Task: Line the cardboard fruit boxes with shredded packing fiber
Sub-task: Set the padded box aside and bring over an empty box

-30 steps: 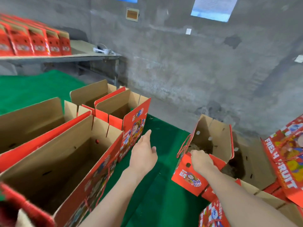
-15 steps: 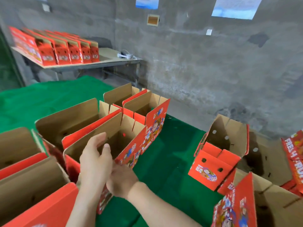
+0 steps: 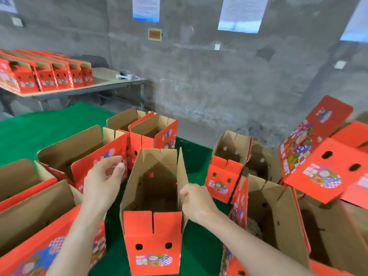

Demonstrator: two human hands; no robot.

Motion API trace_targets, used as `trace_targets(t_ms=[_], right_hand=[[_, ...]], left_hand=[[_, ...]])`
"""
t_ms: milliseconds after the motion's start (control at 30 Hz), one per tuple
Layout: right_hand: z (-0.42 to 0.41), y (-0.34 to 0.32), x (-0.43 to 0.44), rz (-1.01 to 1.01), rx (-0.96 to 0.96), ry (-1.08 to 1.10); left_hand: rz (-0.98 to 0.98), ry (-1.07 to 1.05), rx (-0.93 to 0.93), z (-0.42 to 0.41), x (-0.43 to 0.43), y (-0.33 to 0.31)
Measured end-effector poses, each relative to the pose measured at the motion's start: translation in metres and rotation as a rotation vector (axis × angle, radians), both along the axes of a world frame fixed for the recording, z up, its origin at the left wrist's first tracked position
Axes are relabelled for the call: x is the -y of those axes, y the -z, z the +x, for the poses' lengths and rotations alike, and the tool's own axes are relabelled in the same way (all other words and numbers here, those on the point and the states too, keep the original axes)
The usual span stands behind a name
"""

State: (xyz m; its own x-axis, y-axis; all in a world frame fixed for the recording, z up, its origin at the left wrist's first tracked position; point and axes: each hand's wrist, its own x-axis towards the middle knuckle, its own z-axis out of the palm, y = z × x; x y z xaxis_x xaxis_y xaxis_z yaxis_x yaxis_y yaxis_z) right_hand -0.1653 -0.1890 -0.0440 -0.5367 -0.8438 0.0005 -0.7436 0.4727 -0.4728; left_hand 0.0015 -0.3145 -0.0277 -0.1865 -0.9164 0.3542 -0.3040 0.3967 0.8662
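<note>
An open red cardboard fruit box (image 3: pixel 153 242) stands upright on the green mat (image 3: pixel 197 246) in front of me, its brown flaps raised. Its bottom is dark, and I cannot tell what lies there. My right hand (image 3: pixel 196 202) pinches the edge of its right flap. Just left of the left flap, my left hand (image 3: pixel 102 180) hovers with loosely curled fingers and holds nothing. Greyish shredded fiber (image 3: pixel 253 227) shows inside an open box (image 3: pixel 278 212) to the right.
Several open boxes (image 3: pixel 65 156) crowd the mat on the left and behind. Tilted red boxes (image 3: pixel 318 166) pile up at the right. A table (image 3: pixel 103 84) at the back left carries a row of closed red boxes (image 3: pixel 45 76). Beyond is a concrete wall.
Both hands were together over the left boxes half a second ago. Now an open box stands at the centre, with my right hand on its flap and my left hand beside it.
</note>
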Motion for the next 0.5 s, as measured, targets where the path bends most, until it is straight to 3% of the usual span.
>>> trace_targets(t_ms=[167, 333, 500], right_hand=[[0.011, -0.009, -0.144, -0.086, -0.141, -0.036], [-0.011, -0.008, -0.273, -0.06, -0.078, 0.054], [-0.05, 0.007, -0.4, 0.056, -0.104, 0.01]], left_hand=[[-0.144, 0.224, 0.261, -0.018, -0.055, -0.028], [-0.414, 0.449, 0.637, -0.05, -0.135, -0.016], [-0.373, 0.911, 0.729, -0.079, -0.242, 0.014]])
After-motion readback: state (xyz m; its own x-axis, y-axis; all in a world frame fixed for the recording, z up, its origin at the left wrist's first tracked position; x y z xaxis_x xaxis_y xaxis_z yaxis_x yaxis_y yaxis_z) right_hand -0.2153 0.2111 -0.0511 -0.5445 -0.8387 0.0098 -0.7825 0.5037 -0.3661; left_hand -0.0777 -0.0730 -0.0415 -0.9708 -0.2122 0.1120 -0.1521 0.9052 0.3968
